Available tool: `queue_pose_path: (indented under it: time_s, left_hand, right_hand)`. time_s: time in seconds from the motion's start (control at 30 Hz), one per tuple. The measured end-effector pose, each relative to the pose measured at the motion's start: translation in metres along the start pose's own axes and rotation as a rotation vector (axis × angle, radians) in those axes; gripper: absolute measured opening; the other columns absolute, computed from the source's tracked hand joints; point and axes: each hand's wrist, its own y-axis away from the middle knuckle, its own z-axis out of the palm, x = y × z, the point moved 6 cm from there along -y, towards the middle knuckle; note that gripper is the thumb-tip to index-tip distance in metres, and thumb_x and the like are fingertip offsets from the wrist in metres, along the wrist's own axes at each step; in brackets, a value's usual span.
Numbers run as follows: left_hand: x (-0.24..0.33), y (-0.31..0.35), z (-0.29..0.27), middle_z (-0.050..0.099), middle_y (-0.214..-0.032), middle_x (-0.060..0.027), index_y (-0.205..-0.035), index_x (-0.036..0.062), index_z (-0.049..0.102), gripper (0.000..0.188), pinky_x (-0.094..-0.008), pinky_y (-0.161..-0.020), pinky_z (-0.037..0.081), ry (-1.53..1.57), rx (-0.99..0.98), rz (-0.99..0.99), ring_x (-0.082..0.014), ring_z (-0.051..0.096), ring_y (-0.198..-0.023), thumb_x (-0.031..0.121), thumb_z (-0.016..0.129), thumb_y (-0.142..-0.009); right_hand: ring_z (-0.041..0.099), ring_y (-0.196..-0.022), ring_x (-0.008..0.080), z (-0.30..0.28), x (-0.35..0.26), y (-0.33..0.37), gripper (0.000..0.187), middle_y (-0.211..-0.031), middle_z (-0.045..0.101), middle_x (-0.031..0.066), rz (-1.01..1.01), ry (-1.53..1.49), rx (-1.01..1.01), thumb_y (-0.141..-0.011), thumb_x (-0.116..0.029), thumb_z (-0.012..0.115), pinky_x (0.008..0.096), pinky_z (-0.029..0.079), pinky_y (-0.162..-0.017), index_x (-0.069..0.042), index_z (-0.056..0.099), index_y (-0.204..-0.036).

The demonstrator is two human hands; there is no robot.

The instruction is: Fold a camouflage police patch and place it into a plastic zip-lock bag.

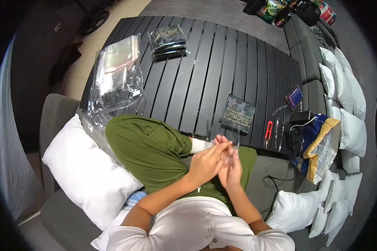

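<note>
In front of my lap, my left hand (205, 166) and my right hand (231, 168) meet, fingers overlapping. Between them they pinch a thin clear plastic sleeve (225, 133), whose far part sticks out past the fingertips; its lower part is hidden by them. Just beyond, on the slatted table, lies a dark camouflage patch (234, 109) with raised tan lettering, partly seen through the sleeve. A pile of similar patches (167, 38) in clear wrapping sits at the far left. Nearer the left edge, a large clear bag (117, 62) holds a stack of flat clear sleeves.
A red utility knife (268, 130) lies to the right of the patch, with a dark printed card (294, 98) farther off. A blue and gold bag (320, 144) stands at the table's right corner by a black device with a cable. White pillows (88, 171) flank me on the grey sofa.
</note>
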Motion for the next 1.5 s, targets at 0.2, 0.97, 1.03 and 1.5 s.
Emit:
queue_pose_path:
  time_s: [0.2,0.97,1.03,1.5]
  left_hand:
    - [0.008,-0.004,0.001,0.064,-0.092,-0.0112,-0.114,0.0089,0.055,0.042,-0.0308,-0.063,0.051,0.026,-0.080,-0.049,-0.0237,0.064,-0.073,0.005,0.058,-0.072]
    - [0.027,0.013,0.024,0.057,-0.104,-0.0019,-0.103,0.0111,0.061,0.034,-0.0426,-0.095,0.027,-0.202,-0.071,0.225,-0.0203,0.049,-0.108,0.015,0.062,-0.070]
    - [0.026,0.016,0.026,0.057,-0.110,-0.0017,-0.104,0.0109,0.061,0.032,-0.0434,-0.098,0.022,-0.189,-0.098,0.260,-0.0190,0.046,-0.115,0.017,0.060,-0.072]
    - [-0.068,-0.002,0.014,0.063,-0.098,-0.0097,-0.096,0.0029,0.063,0.022,-0.0463,-0.100,0.030,-0.252,0.055,0.049,-0.0231,0.055,-0.105,0.005,0.055,-0.076]
  right_hand:
    - [0.013,-0.135,0.0285,0.011,-0.003,0.010,0.074,-0.145,0.017,0.0191,-0.149,0.155,0.036,-0.092,-0.053,0.018,0.0375,0.007,-0.111,0.004,0.016,-0.138]
    - [0.015,-0.133,0.0382,-0.001,0.002,-0.036,0.078,-0.143,0.026,0.0123,0.097,-0.792,-0.166,-0.081,-0.072,0.016,0.0675,0.003,-0.100,-0.022,0.023,-0.140]
    - [0.013,-0.135,0.0349,0.013,-0.007,-0.035,0.077,-0.143,0.028,0.0092,-0.003,-0.954,-0.610,-0.081,-0.072,0.012,0.0658,-0.005,-0.100,-0.024,0.022,-0.141]
    - [0.033,-0.126,0.0299,-0.029,0.083,-0.069,0.078,-0.138,0.033,0.0177,0.290,-0.839,-0.055,-0.087,-0.061,0.028,0.0417,0.024,-0.105,0.000,0.026,-0.136]
